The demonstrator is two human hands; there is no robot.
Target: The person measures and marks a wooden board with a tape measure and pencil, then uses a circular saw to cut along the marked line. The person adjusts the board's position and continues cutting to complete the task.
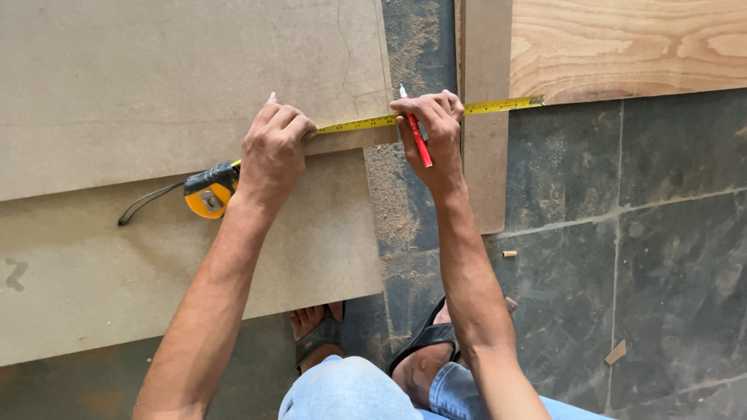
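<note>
No packages, signs or screens here (only one small label): tape measure case (pixel 208 199).

My left hand (pixel 272 152) pins the tape measure (pixel 208 192) on the upper board (pixel 156 78); my right hand (pixel 434 128), frame centre, holds a pencil (pixel 417 136) over the tape blade (pixel 498 105).

Both arms reach forward, left hand (pixel 272 152) and right hand (pixel 434 128) curled, knuckles up.

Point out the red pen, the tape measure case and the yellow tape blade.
red pen (pixel 418 138), head view, on its red barrel.
tape measure case (pixel 208 196), head view, on its yellow body.
yellow tape blade (pixel 502 104), head view, on the stretched strip.
</note>
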